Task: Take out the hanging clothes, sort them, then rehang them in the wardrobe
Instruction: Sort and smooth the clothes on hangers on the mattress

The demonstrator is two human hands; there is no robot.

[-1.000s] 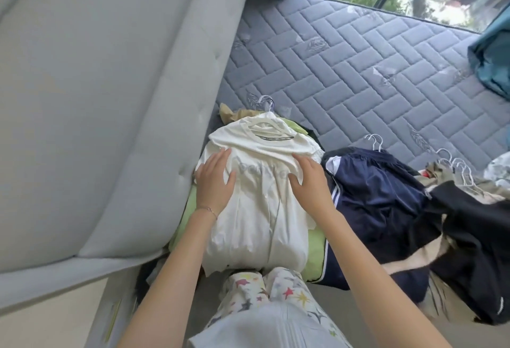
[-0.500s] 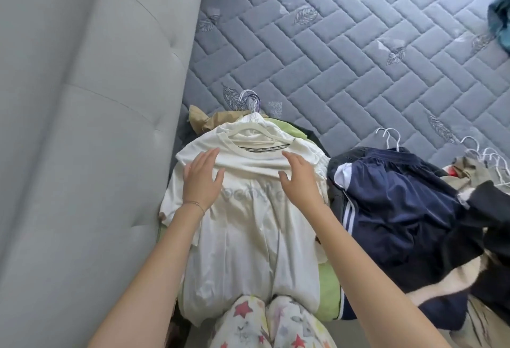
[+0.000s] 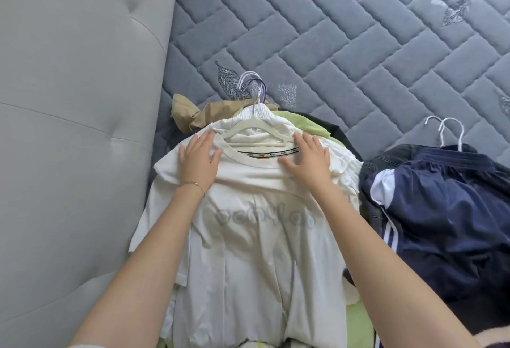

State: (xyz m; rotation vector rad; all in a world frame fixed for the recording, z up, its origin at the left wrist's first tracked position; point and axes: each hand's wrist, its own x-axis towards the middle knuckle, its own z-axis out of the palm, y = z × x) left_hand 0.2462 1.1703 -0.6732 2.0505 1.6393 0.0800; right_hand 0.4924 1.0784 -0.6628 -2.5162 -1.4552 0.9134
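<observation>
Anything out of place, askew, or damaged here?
Nothing damaged or spilled. Only the tan garment, crumpled at the pile's far end beside the headboard, looks untidy. The white T-shirt sits squarely on its white hanger, left hand and right hand flat on it.

No legible text
Grey script (image 3: pixel 265 219) crosses the white T-shirt (image 3: pixel 248 259); a tiny repeated word lines its neck tape (image 3: pixel 269 153). I can read neither.

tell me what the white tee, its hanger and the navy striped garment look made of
White tee: soft matte knit, likely cotton; it creases limply. Hanger: smooth off-white, probably plastic; moulded arms. Navy striped garment: slick synthetic, perhaps polyester; its folds show a faint sheen.
</observation>
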